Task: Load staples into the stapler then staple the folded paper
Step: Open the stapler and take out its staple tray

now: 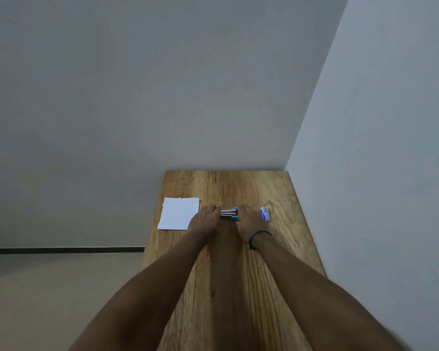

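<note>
Forearms over table [228, 287]. Left hand [204, 219] and right hand [249, 220] pinch stapler [229, 214] ends between fingertips. I'd steady base, open top slowly. Paper [179, 213] beyond left fingers; staple box [264, 213] beside right.

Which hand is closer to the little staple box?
Right. The right hand sits just beside the staple box; the left hand is beyond the stapler, by the paper.
</note>
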